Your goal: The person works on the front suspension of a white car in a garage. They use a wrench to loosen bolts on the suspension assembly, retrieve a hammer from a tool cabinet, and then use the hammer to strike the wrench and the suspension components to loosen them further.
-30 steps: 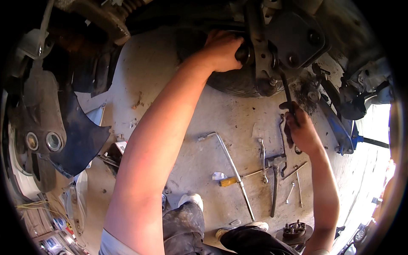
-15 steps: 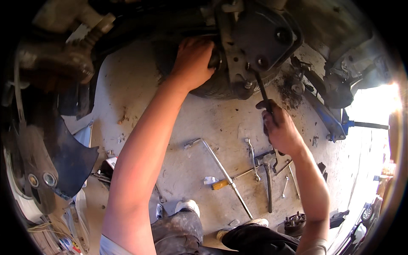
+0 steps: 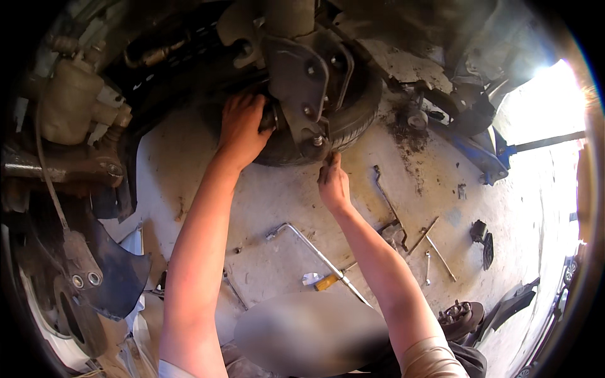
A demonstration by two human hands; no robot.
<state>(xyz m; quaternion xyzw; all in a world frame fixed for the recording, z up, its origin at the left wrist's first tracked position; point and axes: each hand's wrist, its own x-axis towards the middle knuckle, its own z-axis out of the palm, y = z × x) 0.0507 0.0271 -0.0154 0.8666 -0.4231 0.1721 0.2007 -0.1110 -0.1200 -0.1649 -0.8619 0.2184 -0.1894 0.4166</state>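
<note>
My left hand (image 3: 242, 126) reaches up beside a dark steel suspension bracket (image 3: 293, 75), its fingers curled on a dark round part (image 3: 271, 116) that they mostly hide. My right hand (image 3: 334, 183) is raised just below a bolt (image 3: 317, 142) at the bracket's lower end, with bent fingers; what they hold is hidden or too small to make out. Behind both hands, below the bracket, lies a black tire (image 3: 353, 129).
Car parts (image 3: 79, 101) hang at left, above a dark curved panel (image 3: 116, 283). Tools lie on the concrete floor (image 3: 183, 157): an L-shaped bar (image 3: 315, 252), a yellow-handled screwdriver (image 3: 326, 281), several wrenches (image 3: 428, 264). A blue jack (image 3: 479, 157) stands right; a hub (image 3: 460, 315) lies lower right.
The view has shifted, showing more of the bracket. My right hand has moved left and up to the bracket's bolt; the long dark bar it held earlier no longer shows clearly.
</note>
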